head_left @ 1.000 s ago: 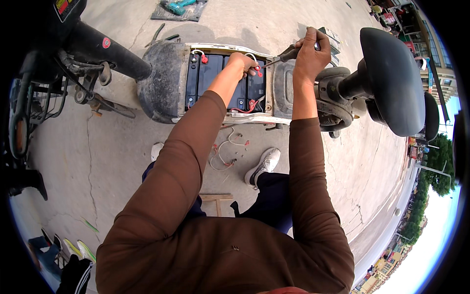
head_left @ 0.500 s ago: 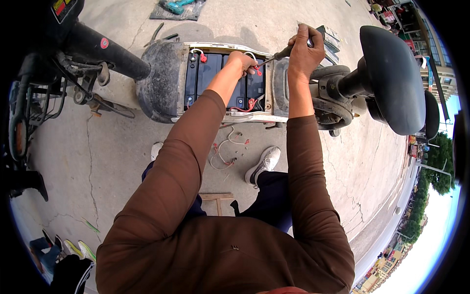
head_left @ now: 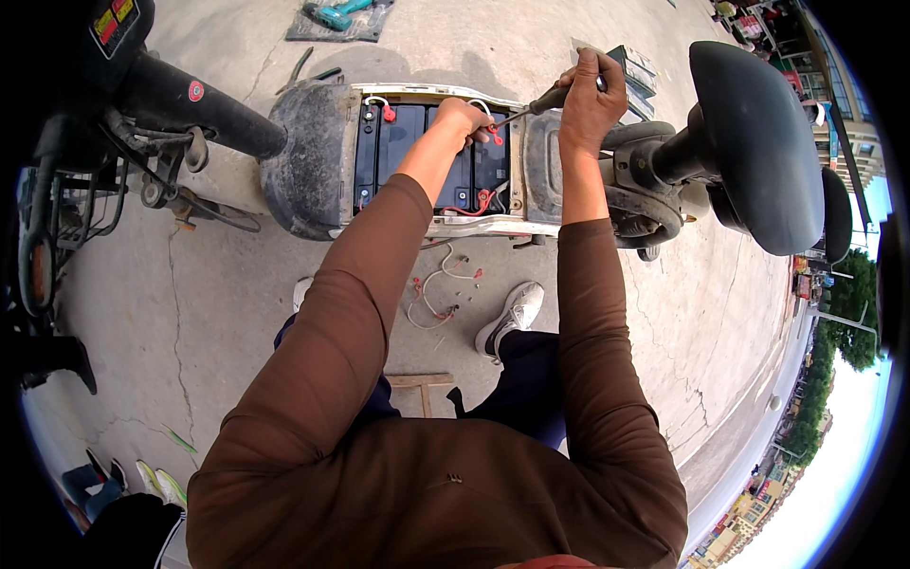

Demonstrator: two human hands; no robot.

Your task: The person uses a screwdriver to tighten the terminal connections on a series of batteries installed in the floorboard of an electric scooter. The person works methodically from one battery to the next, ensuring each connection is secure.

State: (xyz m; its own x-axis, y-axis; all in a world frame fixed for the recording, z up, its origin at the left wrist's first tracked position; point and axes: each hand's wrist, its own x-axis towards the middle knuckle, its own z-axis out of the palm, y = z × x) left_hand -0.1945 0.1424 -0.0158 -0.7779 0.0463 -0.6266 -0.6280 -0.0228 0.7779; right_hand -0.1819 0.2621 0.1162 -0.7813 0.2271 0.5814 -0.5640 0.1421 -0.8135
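Note:
My right hand (head_left: 594,104) is closed round the dark handle of a screwdriver (head_left: 548,100). Its shaft slants down to the left, and the tip meets the fingers of my left hand (head_left: 462,120). Those fingers are pinched over the far right corner of the black batteries (head_left: 402,142); what they hold is hidden. Right beside the fingertips is a red terminal cover (head_left: 496,137), with a white cable (head_left: 482,105) running to that spot. The batteries sit side by side in the open floor compartment of an electric scooter (head_left: 308,156). Another red cover (head_left: 389,113) is at the far left corner.
Loose cables with red ends (head_left: 438,294) lie on the concrete by my shoe (head_left: 512,318). A teal power drill (head_left: 332,16) rests on a dark mat beyond the scooter. The scooter's seat (head_left: 755,147) stands raised at right. Another person's shoes (head_left: 161,482) show at lower left.
The view has shifted slightly, so the scooter appears a little further left. Both hands and the screwdriver keep nearly the same position at the battery corner.

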